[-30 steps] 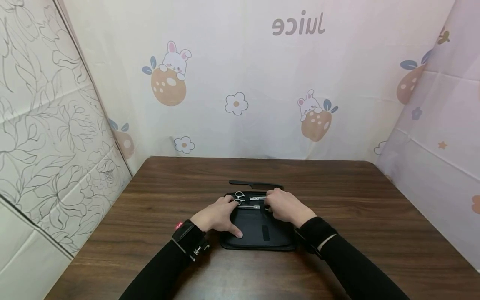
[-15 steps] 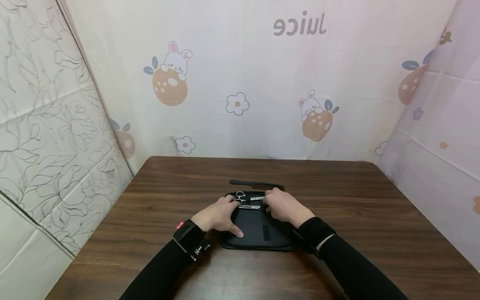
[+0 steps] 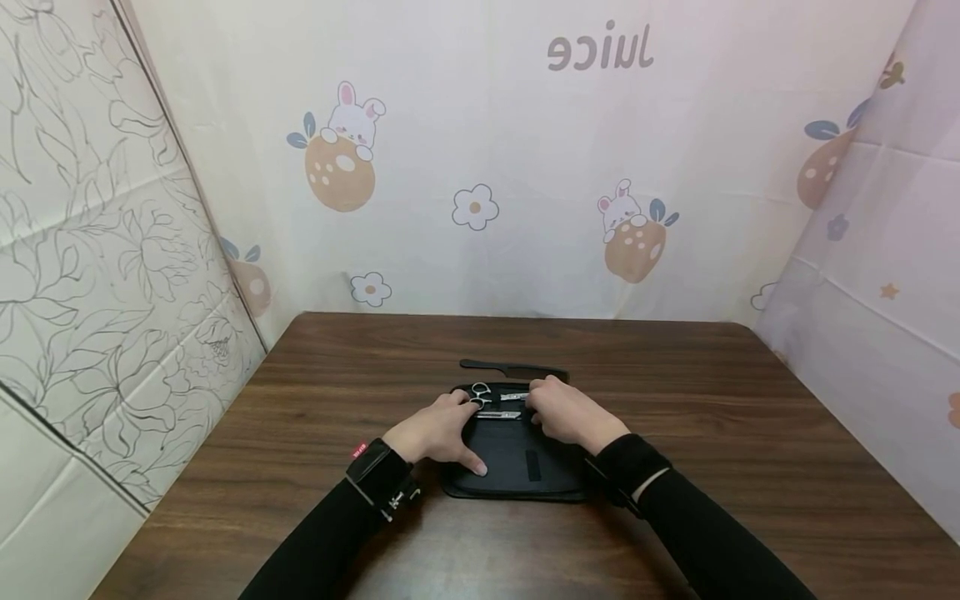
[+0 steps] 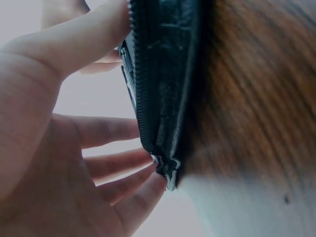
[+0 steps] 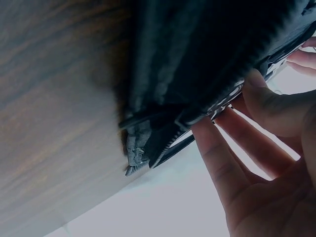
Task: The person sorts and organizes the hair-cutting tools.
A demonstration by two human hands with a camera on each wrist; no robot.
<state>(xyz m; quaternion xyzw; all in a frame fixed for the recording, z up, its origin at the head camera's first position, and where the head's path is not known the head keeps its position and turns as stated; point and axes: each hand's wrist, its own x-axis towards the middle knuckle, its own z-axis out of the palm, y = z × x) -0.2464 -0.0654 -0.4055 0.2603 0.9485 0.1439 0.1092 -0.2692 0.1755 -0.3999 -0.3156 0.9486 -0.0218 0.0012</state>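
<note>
1. Scissors [image 3: 514, 397] lie inside the black case [image 3: 497, 457], not yet closed, midway on the counter [image 3: 660, 375].
2. Comb [image 3: 517, 368] lies outside, toward the counter's far edge.
3. Left hand [image 3: 433, 430] touches the case's left edge, fingers spread.
4. Right hand [image 3: 567, 412] bends its fingers near the blades; whether it pinches anything, I cannot tell.

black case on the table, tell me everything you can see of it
The case is black, leather-like, rounded at the corners, and lies on the wooden table. A toothed zip runs along its edge; a dark strip marks its near part. Silver scissors and another silver tool lie on its far part. The left hand touches its left side, the right hand its far right part.
</note>
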